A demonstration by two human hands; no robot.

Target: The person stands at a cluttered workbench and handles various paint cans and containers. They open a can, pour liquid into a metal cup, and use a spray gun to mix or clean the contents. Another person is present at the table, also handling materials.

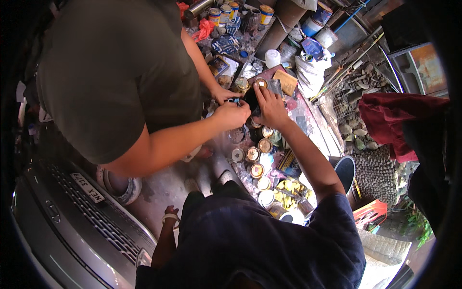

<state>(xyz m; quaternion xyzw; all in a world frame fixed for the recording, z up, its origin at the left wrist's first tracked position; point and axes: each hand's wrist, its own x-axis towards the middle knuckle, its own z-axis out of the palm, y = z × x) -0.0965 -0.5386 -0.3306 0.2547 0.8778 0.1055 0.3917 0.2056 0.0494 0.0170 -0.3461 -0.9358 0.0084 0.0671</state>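
Note:
My right hand (pixel 270 107) reaches over the cluttered work table, fingers stretched and thumb spread apart. Its fingertips are at a small open can (pixel 261 83); a dark object (pixel 250 98) lies between thumb and fingers, its kind unclear. My left hand (pixel 171 211) hangs low at my side, a pale band on its wrist, fingers loosely apart with nothing visible in them. Across from me, a co-worker's hands (pixel 231 114) meet close to my right hand around a small blue and dark item (pixel 234 101), mostly hidden by their fingers.
Several small paint cans (pixel 257 170) line the table's near side. More cans (pixel 225 13) stand at its far end. A white sack (pixel 310 74) and a dark bucket (pixel 344 173) are to the right. A grey car (pixel 62 216) is parked at lower left, beside a tyre (pixel 126 190).

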